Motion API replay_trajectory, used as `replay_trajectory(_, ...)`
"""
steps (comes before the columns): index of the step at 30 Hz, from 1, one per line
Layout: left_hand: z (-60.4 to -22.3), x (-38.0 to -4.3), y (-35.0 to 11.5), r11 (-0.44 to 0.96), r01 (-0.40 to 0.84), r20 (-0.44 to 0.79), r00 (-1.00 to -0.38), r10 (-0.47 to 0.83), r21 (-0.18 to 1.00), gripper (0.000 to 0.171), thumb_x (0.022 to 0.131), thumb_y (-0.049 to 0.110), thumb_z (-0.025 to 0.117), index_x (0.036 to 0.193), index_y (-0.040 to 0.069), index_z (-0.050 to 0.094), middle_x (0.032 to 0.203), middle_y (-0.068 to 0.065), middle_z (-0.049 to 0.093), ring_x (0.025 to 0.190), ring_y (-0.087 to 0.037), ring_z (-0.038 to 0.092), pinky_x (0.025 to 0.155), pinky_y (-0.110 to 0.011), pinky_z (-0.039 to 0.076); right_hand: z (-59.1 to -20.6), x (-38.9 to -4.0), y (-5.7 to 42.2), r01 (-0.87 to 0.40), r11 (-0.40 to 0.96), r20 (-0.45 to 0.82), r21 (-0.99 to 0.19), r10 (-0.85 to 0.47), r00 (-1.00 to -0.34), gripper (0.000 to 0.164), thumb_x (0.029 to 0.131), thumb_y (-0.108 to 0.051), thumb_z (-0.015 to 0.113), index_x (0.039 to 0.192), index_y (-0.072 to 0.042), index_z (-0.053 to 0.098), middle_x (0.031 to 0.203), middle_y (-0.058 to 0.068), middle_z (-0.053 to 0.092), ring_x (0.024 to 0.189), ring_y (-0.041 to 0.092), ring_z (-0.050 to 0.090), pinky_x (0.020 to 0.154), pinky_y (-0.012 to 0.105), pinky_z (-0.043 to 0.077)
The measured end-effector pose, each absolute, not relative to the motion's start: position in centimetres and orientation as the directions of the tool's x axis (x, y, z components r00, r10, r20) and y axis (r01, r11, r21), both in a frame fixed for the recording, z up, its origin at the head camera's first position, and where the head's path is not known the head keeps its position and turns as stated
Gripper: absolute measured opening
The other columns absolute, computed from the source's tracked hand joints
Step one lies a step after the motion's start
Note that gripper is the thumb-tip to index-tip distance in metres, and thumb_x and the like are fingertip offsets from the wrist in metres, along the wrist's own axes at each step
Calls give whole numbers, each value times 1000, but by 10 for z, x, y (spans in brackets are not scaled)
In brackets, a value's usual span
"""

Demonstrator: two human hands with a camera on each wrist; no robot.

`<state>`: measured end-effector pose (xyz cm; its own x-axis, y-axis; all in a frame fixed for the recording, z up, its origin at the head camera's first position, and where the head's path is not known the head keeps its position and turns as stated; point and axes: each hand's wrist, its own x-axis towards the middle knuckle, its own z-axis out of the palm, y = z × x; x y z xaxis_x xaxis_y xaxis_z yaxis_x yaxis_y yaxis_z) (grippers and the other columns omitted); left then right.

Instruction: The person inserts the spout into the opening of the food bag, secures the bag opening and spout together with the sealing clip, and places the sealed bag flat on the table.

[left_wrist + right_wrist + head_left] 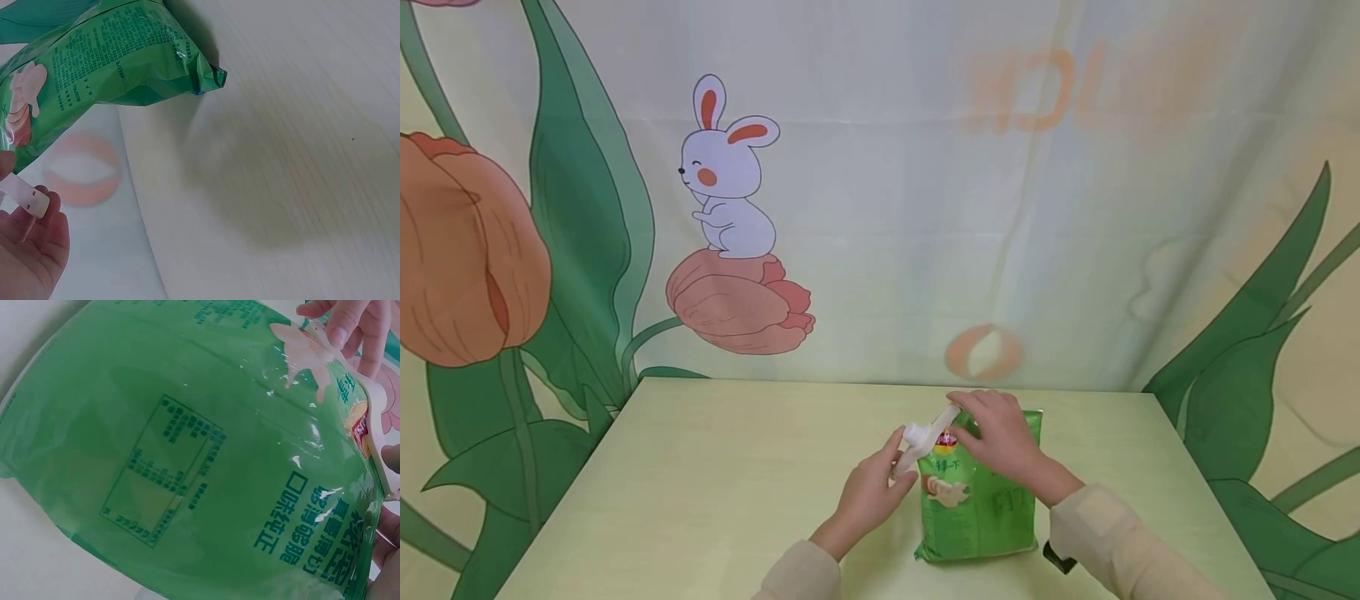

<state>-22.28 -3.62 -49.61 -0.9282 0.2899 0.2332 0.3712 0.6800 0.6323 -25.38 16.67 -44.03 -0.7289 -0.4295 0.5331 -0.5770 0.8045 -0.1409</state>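
A green chip bag stands upright on the table, with dark green print and a picture of sliced chips on it. Along its top left corner lies a white plastic bag clip with a round spout cap, set at a slant. My left hand pinches the lower left end of the clip, which also shows in the left wrist view. At the clip's upper right end, beside the bag's top edge, my right hand grips with thumb and fingers. The right wrist view shows the clip along the bag's edge.
The pale wooden table spreads out around the bag. Behind it hangs a curtain printed with a rabbit and tulips. A black strap piece shows below the right sleeve.
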Motion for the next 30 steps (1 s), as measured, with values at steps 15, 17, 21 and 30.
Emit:
replay_trajectory(15, -498, -224, -36, 654, 356, 229, -934, 275, 667, 59, 85, 18, 57, 137, 11, 31, 103, -7, 62, 79, -16, 59, 60, -21, 44, -454, -253, 178, -454, 886, 599, -96, -313, -737, 50, 71, -36, 69, 115, -15, 56, 110, 7, 57, 104, 27, 48, 93, 60, 19)
replay_trajectory(17, -498, -223, -36, 653, 355, 232, -934, 271, 669, 58, 85, 17, 57, 137, 13, 31, 103, -7, 62, 78, -15, 59, 58, -19, 43, -455, -252, 180, -432, 896, 609, -102, -287, -739, 50, 70, -37, 69, 113, -14, 57, 113, 8, 55, 106, 28, 46, 93, 61, 18)
replay_trajectory(21, -498, -224, -36, 653, 358, 242, -933, 265, 667, 57, 85, 16, 56, 137, 14, 32, 100, -6, 63, 71, -10, 56, 55, -17, 41, -457, -251, 183, -401, 910, 635, -110, -246, -733, 50, 69, -37, 70, 111, -13, 57, 119, 13, 51, 113, 31, 40, 93, 63, 19)
replay_trajectory(30, -499, -224, -36, 635, 362, 232, -931, 281, 682, 57, 85, 12, 56, 137, 14, 32, 97, -5, 61, 66, -6, 51, 52, -16, 40, -464, -249, 191, -333, 918, 635, -214, -128, -762, 56, 69, -39, 69, 112, -6, 53, 134, 21, 35, 123, 39, 28, 91, 61, 25)
